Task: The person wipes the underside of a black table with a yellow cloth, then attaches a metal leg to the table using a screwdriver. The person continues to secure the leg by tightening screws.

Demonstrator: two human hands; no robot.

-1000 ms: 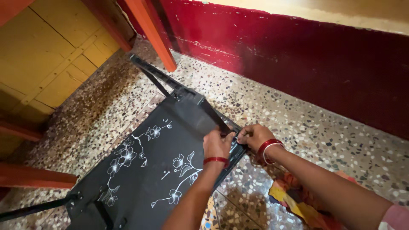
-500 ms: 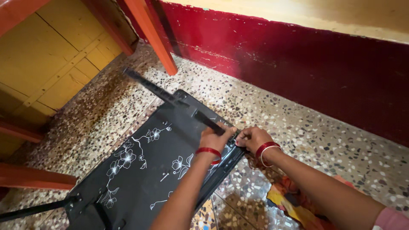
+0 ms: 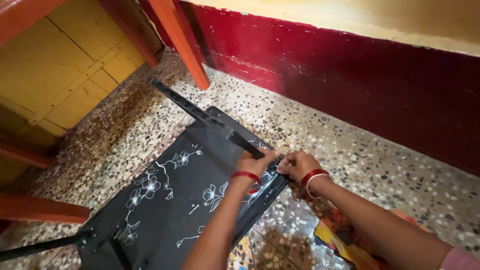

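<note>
A black panel with white flower drawings [image 3: 170,210] lies flat on the speckled floor, like a small table top turned over. A black leg bar [image 3: 190,107] sticks out from its far corner. My left hand [image 3: 255,164] grips the black bar at the panel's right corner. My right hand [image 3: 296,165] pinches the same corner edge, fingers closed on it, right beside the left hand. Both wrists wear red bangles.
A dark red wall base [image 3: 350,75] runs along the far side. Orange-red wooden legs [image 3: 180,40] and rails [image 3: 40,207] stand at the back and left, next to a yellow wooden door [image 3: 65,75]. Colourful cloth [image 3: 345,240] lies by my right arm.
Both hands stay at the panel's right corner. My left hand has slid a little further onto the black bar and the view has shifted slightly.
</note>
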